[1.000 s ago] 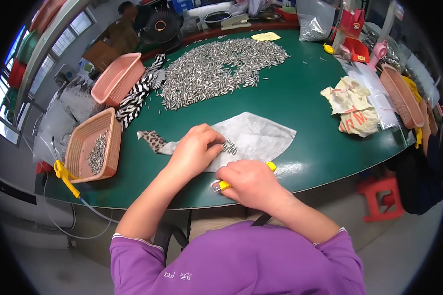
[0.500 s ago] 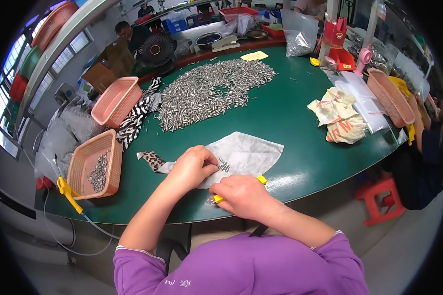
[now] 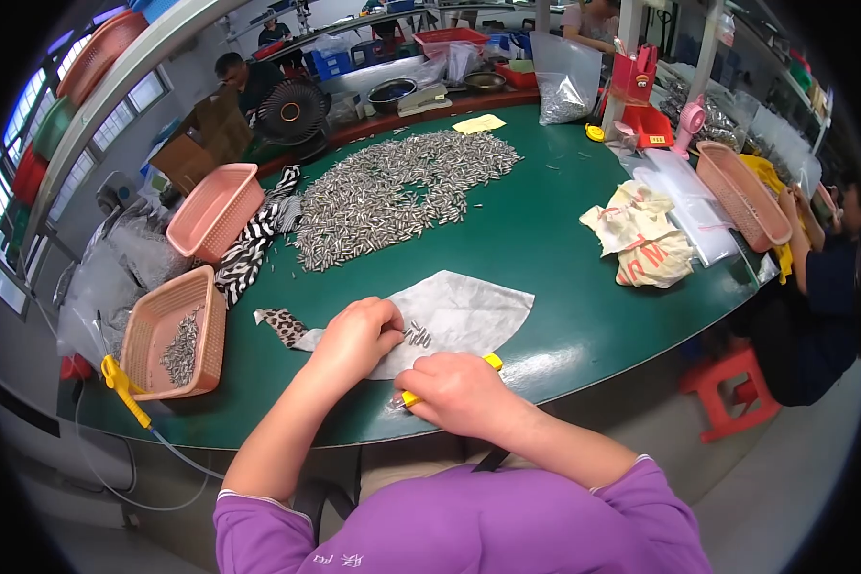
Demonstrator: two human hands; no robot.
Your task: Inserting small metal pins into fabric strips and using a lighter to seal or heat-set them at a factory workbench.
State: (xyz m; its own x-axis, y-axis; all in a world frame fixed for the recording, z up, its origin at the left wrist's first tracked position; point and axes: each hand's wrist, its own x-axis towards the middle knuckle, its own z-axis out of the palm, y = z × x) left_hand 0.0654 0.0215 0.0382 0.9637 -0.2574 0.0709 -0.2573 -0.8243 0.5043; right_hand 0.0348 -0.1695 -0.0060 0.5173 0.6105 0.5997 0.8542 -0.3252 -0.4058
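A pale grey-white cloth (image 3: 478, 311) lies spread on the green table in front of me. Several small metal pins (image 3: 417, 335) rest on it beside the fingertips of my left hand (image 3: 359, 335). Those fingers are curled together; whatever is between them is too small or hidden to make out. My right hand (image 3: 459, 387), at the near edge of the cloth, is wrapped round a yellow utility knife (image 3: 493, 362), whose front end points left. A leopard-print scrap of cloth (image 3: 283, 326) sticks out left of my left hand.
A wide pile of metal pins (image 3: 392, 196) covers the far middle. To the left are a pink basket (image 3: 217, 330) with pins, another pink basket (image 3: 215, 210), zebra-print cloth (image 3: 249, 258) and a yellow air gun (image 3: 124, 389). A crumpled cream cloth bag (image 3: 641, 239) lies right.
The whole view has shifted slightly, with the table sitting a little lower and further left. Both hands keep nearly the same place over the cloth, and the knife stays in my right hand.
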